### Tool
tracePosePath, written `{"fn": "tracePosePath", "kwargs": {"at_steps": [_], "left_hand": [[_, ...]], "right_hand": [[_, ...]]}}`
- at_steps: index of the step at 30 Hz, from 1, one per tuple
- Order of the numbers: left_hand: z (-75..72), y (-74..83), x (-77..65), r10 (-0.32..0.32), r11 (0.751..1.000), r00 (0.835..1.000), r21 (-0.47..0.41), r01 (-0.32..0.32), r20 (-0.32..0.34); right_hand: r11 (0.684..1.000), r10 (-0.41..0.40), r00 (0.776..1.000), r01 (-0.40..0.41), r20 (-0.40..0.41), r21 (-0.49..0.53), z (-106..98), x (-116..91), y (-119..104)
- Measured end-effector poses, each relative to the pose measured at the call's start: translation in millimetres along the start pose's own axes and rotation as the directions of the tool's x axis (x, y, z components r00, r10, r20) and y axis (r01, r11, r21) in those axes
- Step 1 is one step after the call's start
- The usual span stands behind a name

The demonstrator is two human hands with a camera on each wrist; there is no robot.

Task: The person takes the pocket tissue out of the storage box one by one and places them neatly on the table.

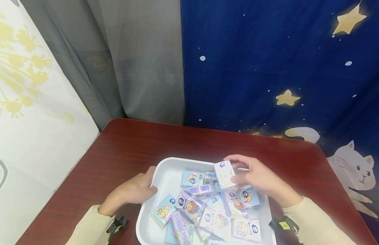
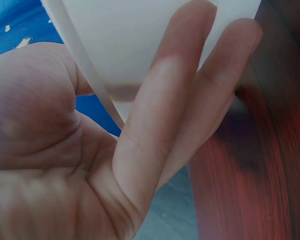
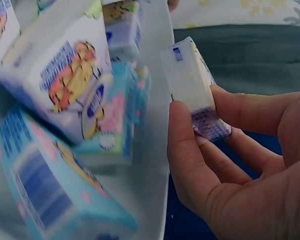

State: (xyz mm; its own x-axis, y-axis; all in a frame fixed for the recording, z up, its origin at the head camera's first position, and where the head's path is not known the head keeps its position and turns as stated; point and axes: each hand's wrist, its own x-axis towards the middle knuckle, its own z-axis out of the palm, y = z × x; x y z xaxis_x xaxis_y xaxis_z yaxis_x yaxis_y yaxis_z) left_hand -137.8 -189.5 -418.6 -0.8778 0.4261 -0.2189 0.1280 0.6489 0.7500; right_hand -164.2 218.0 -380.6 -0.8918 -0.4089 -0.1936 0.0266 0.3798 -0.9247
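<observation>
A white plastic tray full of small tissue packs sits near the front of the table in the head view. My left hand grips its left side, thumb over the rim and fingers against the outer wall. Above the tray's far right part, my right hand pinches one white tissue pack between thumb and fingers. In the right wrist view this pack is tilted, its purple-patterned end pointing down. Below it lie blue packs and white-and-purple packs, jumbled at different angles.
The dark red wooden table extends behind and beside the tray. Grey curtains and a blue star-patterned curtain hang behind it. A white cloth with yellow flowers hangs at the left.
</observation>
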Motion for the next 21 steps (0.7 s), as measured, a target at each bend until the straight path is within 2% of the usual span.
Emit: {"fn": "tracePosePath", "kwargs": {"at_steps": [10, 21], "left_hand": [[0.8, -1.1, 0.0, 0.004, 1.0, 1.0, -0.005, -0.004, -0.001], [-0.3, -1.2, -0.7, 0.004, 1.0, 1.0, 0.0, -0.004, -0.002]], "right_hand": [[0.996, 0.031, 0.996, -0.024, -0.081, 0.087, -30.4, 2.7, 12.0], [0.988, 0.086, 0.978, -0.06, -0.188, 0.139, -68.7, 6.6, 35.0]]}}
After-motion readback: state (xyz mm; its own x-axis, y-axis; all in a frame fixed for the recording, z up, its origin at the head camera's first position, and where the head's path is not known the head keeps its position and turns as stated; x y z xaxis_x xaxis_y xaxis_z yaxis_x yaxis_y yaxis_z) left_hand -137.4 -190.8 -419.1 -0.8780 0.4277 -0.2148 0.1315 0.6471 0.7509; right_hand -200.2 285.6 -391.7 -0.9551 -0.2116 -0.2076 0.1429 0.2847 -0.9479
